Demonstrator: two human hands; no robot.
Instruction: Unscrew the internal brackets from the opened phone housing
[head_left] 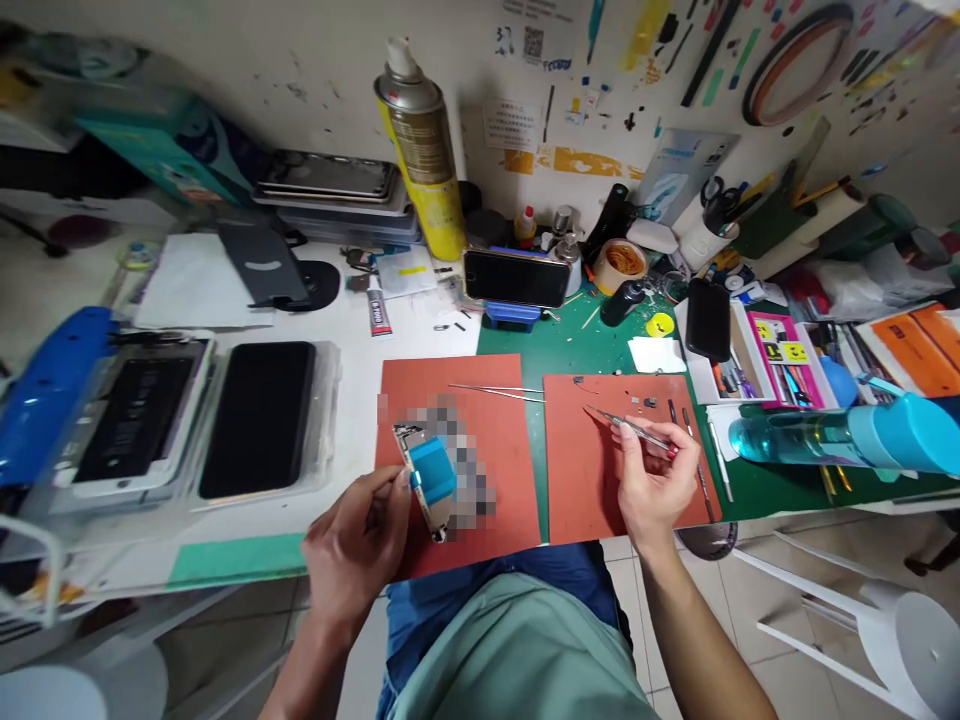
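Observation:
My left hand [360, 535] pinches the near left edge of an opened phone body [409, 437]. A bright blue patch [433, 470] covers its middle, and a pixelated area hides what lies just right of it. My right hand [654, 485] is closed on a slim pointed metal tool [634, 428] with a red spot near its back end. The tool's tip points left, over the right red mat [592, 490]. Between the hands, thin tweezers [495, 391] lie across the left red mat [502, 450]. Small dark parts [649, 402] sit beyond my right hand.
Two phones, one opened [139, 415] and one black [259, 420], lie in clear trays at left. A black-screened phone [517, 278] leans on a blue stand behind the mats. A yellow spray can [424, 150] stands at the back. At right lies a blue bottle [810, 437].

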